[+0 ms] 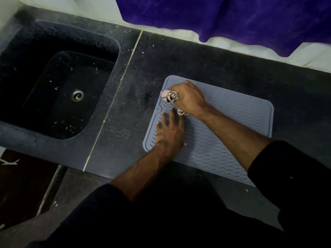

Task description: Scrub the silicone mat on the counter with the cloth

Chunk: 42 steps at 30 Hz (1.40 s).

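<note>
A: State the condition of the hands.

B: The right hand (190,99) was curled round a bunched white cloth (170,96) with dark markings, gripping it against the upper-left corner of the silicone mat (232,119). A second fold of the cloth showed just below the wrist. The left hand (170,130) lay flat, fingers straight and spread, pressing on the left portion of the mat just beneath the right hand. The two forearms entered from the lower part of the frame, each ending in a dark sleeve (290,169).

A: Location of the mat?

B: The mat, grey-blue with wavy ridges and a raised border, lay flat on the dark speckled bench (197,56), right of centre in the frame. Its long side ran diagonally toward the lower right, where the right sleeve covered its lower corner.

A: Surrounding items?

B: A pale joint line (114,99) ran across the bench to the left of the mat. Beyond it, in the left of the frame, sat a dark sink (21,90) with a metal drain (77,95) at its middle and pale flecks on its floor. Along the top of the frame, a purple cloth (232,17) hung over a white wall strip behind the bench.
</note>
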### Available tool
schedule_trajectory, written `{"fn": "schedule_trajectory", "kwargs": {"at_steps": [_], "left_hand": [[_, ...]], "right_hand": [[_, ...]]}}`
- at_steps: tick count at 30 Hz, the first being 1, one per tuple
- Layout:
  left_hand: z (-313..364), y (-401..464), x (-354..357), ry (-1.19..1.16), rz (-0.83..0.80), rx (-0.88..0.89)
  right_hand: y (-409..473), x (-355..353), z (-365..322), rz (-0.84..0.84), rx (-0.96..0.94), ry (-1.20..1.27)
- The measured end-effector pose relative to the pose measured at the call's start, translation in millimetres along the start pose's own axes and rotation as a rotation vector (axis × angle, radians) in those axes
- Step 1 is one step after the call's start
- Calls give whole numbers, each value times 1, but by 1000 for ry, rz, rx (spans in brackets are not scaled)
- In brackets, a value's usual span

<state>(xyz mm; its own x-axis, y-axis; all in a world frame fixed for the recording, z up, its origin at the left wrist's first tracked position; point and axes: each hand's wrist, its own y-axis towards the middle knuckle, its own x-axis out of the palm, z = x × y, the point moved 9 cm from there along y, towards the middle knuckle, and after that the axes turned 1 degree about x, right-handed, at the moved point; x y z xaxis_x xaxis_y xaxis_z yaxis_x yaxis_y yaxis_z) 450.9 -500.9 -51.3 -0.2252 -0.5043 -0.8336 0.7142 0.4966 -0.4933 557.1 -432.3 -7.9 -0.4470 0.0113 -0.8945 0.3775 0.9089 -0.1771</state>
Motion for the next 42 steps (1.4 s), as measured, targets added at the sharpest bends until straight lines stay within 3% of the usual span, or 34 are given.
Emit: {"fn": "schedule_trajectory", "kwargs": {"at_steps": [6, 14, 23, 34, 38, 42], "left_hand": [[0, 3, -3, 47, -49, -47], [-2, 2, 4, 20, -82, -53], [1, 3, 1, -2, -79, -62], [-1, 6, 8, 2, -85, -67], [0, 7, 8, 11, -84, -63], [1, 7, 7, 20, -97, -69]], "right_hand": [[-3, 21, -17, -82, -38, -106], [-35, 4, 47, -128, 124, -206], [-21, 4, -2, -20, 25, -56], [-72, -14, 78, -70, 263, -137], [-54, -26, 60, 92, 234, -21], [-43, 2, 35, 4, 163, -83]]}}
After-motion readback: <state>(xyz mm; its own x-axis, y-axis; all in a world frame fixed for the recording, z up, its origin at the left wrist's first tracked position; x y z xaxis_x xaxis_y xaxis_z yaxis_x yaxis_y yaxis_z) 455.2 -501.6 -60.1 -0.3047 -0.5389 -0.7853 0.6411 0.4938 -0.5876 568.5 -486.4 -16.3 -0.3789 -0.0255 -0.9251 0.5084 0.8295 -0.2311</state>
